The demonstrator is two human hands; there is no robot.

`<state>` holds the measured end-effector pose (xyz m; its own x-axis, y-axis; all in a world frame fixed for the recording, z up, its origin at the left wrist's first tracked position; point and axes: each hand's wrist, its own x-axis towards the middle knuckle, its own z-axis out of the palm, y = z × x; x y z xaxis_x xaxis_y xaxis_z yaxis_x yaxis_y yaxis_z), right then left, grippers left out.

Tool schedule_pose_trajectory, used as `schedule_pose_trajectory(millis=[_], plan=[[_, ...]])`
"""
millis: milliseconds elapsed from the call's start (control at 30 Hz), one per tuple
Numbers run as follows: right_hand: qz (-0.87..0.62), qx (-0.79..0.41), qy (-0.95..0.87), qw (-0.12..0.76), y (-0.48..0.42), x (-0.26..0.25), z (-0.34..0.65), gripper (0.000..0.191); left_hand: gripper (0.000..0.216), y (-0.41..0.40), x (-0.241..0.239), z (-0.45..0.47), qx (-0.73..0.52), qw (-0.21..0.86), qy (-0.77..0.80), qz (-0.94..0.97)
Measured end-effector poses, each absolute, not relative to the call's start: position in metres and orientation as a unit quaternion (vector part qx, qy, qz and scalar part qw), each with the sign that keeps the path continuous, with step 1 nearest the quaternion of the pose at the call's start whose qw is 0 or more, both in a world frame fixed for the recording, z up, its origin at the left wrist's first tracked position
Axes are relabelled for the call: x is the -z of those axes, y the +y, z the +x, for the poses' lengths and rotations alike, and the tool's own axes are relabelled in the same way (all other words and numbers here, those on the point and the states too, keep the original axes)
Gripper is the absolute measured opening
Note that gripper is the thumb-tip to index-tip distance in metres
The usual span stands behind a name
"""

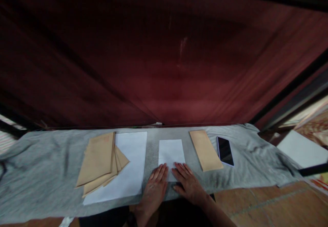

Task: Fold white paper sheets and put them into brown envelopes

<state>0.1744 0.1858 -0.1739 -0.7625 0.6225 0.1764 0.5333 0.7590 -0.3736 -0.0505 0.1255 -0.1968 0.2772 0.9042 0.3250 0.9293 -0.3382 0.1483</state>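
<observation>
A folded sheet of white paper (171,151) lies in front of me on the grey cloth. My left hand (156,184) rests flat on its near left part, fingers stretched forward. On the near right part lies my right hand (188,184), palm down with the fingers stretched out and the thumb apart. Both hands press on the paper without gripping it. Right of the paper is a single brown envelope (205,150). To the left, a fanned stack of brown envelopes (98,157) partly covers larger white sheets (132,165).
A grey cloth (46,172) covers the long, narrow surface. Near its right side lies a phone (225,151) with a dark screen. A dark red panel (164,66) rises behind the far edge. Tiled floor (256,203) shows at lower right, and a white board (302,148) stands at far right.
</observation>
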Motion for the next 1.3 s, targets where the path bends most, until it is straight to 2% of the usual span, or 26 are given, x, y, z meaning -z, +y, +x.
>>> schedule_pose_trajectory(millis=[233, 433, 667, 833, 1033, 1300], plan=[[-0.331, -0.172, -0.914, 0.157, 0.188, 0.17, 0.167, 0.056, 0.047, 0.161, 0.168, -0.034, 0.187, -0.006, -0.572, -0.799], [-0.351, -0.182, -0.904, 0.162, 0.185, 0.176, 0.166, 0.046, 0.052, 0.188, 0.179, -0.01, 0.19, -0.021, -0.56, -0.806], [-0.341, -0.173, -0.911, 0.152, 0.186, 0.172, 0.169, 0.054, 0.067, 0.152, 0.197, -0.045, 0.198, 0.02, -0.628, -0.752], [-0.335, -0.171, -0.913, 0.16, 0.187, 0.172, 0.171, 0.057, 0.069, 0.134, 0.194, -0.067, 0.201, 0.038, -0.62, -0.758], [-0.341, -0.173, -0.908, 0.171, 0.186, 0.174, 0.17, 0.055, 0.062, 0.124, 0.175, -0.061, 0.139, -0.006, -0.578, -0.804], [-0.35, -0.143, -0.911, 0.167, 0.185, 0.177, 0.167, 0.046, 0.057, 0.132, 0.16, -0.033, -0.004, -0.074, -0.623, -0.779]])
